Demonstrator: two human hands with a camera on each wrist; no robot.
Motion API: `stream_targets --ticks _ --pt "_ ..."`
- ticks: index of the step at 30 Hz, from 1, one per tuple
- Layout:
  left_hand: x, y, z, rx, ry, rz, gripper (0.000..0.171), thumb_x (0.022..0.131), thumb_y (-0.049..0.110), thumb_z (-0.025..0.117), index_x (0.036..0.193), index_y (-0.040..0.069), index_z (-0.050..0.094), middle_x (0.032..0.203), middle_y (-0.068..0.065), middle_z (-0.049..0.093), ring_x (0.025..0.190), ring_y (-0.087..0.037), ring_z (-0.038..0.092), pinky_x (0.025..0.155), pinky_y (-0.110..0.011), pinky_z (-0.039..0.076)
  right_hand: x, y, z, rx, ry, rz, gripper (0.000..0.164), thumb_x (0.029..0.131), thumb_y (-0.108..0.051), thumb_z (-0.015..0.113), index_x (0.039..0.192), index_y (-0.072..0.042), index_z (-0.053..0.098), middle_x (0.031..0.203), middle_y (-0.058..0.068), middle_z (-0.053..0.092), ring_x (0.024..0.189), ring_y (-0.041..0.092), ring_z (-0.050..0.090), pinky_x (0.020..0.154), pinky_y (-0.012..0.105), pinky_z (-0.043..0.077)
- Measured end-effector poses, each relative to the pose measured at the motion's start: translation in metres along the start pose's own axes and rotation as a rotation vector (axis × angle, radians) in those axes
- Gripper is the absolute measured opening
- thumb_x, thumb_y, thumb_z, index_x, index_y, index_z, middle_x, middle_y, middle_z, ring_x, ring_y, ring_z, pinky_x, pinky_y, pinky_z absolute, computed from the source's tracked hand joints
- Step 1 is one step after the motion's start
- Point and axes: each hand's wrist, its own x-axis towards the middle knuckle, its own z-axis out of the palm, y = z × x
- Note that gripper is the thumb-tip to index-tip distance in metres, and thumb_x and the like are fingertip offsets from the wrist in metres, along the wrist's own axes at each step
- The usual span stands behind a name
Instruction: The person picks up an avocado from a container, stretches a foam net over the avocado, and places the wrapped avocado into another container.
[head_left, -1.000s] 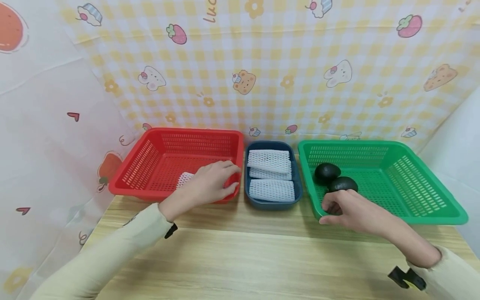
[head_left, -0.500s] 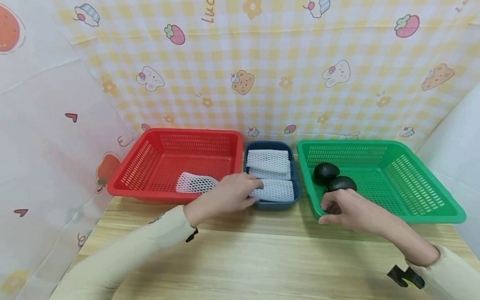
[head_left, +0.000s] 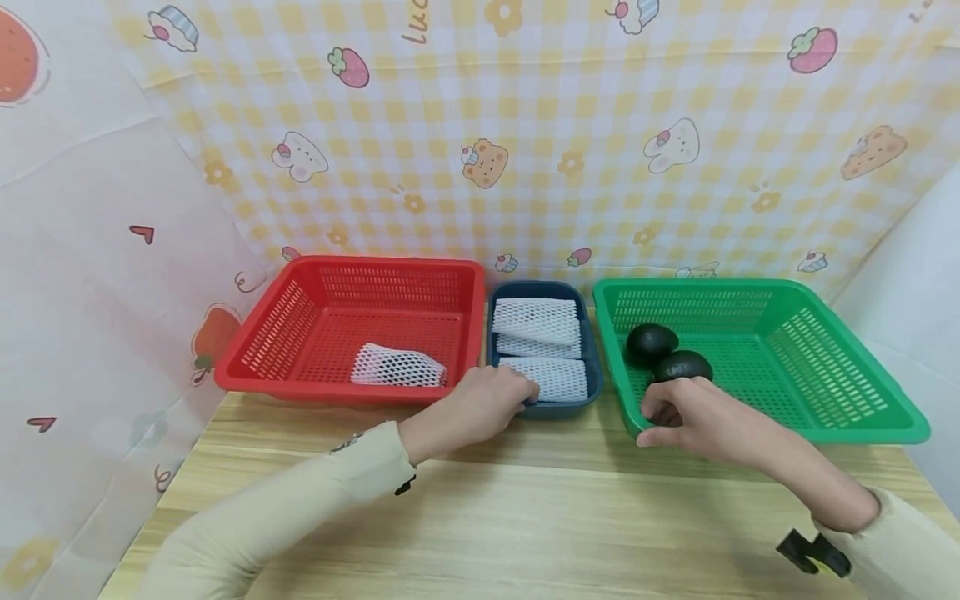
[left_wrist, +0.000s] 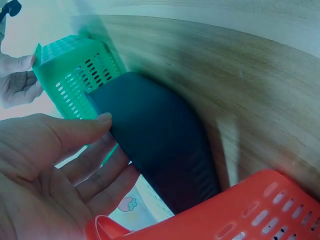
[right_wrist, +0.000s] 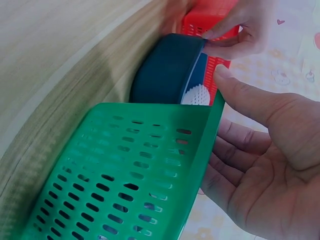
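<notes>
In the head view my left hand [head_left: 491, 402] is at the front left corner of a dark blue plastic container [head_left: 596, 383]. It holds the rim, thumb outside and fingers inside, as the left wrist view shows; its fingertips are partly hidden. White foam fruit nets [head_left: 555, 379] lie in this container, close to those fingers. My right hand [head_left: 708, 421] grips the front left corner of a green basket [head_left: 847, 435], thumb on the outer rim and curled fingers inside. Two dark avocados [head_left: 651, 343] sit in that basket beside the fingers. Something dark beneath this hand is mostly hidden.
A red basket [head_left: 352, 387] stands left of the blue container, with one white foam net [head_left: 397, 367] inside. All three containers line up at the back of a wooden table [head_left: 525, 517], before a yellow checked cloth [head_left: 562, 117].
My left hand has moved right, from the red basket's front right corner to the blue container's front left corner, uncovering the foam net in the red basket. My right hand has stayed put.
</notes>
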Motion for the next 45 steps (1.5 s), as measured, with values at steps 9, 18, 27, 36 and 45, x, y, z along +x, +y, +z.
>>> stream_targets --ticks 9,18,27,36,45 --pt "-0.001 0.000 0.004 0.035 0.038 0.014 0.026 0.089 0.019 0.080 0.115 0.014 0.076 0.091 0.000 0.071 0.074 -0.013 0.059 0.061 -0.022 0.049 0.000 -0.001 -0.003 -0.009 -0.015 -0.026 0.019 0.090 -0.026 0.080 0.090 -0.016 0.063 0.080 -0.012 0.062 0.074 0.004 0.064 0.065 0.027 0.054" --pt "-0.001 0.001 0.006 0.066 0.038 0.014 0.031 0.087 0.019 0.082 0.117 0.015 0.076 0.091 0.000 0.071 0.073 -0.013 0.059 0.061 -0.022 0.049 -0.009 0.009 -0.032 -0.050 0.023 -0.064 0.021 0.094 -0.034 0.074 0.098 -0.014 0.067 0.089 -0.011 0.067 0.083 0.006 0.068 0.070 0.027 0.057" --pt "-0.001 0.002 0.006 0.092 0.037 0.012 0.033 0.086 0.019 0.083 0.118 0.016 0.076 0.093 -0.001 0.072 0.071 -0.013 0.059 0.061 -0.022 0.050 -0.016 0.030 -0.060 -0.246 0.060 0.016 0.021 0.089 -0.026 0.081 0.100 -0.013 0.070 0.093 -0.009 0.067 0.084 0.009 0.067 0.071 0.029 0.056" --pt "-0.001 0.002 0.008 0.101 0.038 0.014 0.030 0.087 0.017 0.082 0.116 0.016 0.076 0.092 0.000 0.071 0.072 -0.013 0.058 0.059 -0.023 0.048 -0.011 0.058 -0.077 -0.288 -0.093 0.088 0.045 0.083 -0.027 0.086 0.113 -0.001 0.067 0.108 0.008 0.068 0.092 0.028 0.068 0.076 0.040 0.057" --pt "0.000 0.002 0.008 0.092 0.041 0.012 0.030 0.087 0.017 0.082 0.116 0.015 0.076 0.092 0.000 0.071 0.072 -0.013 0.058 0.058 -0.022 0.048 -0.005 0.082 -0.080 -0.178 -0.286 0.185 0.058 0.078 -0.026 0.090 0.121 0.001 0.062 0.109 0.012 0.062 0.089 0.023 0.063 0.072 0.036 0.054"
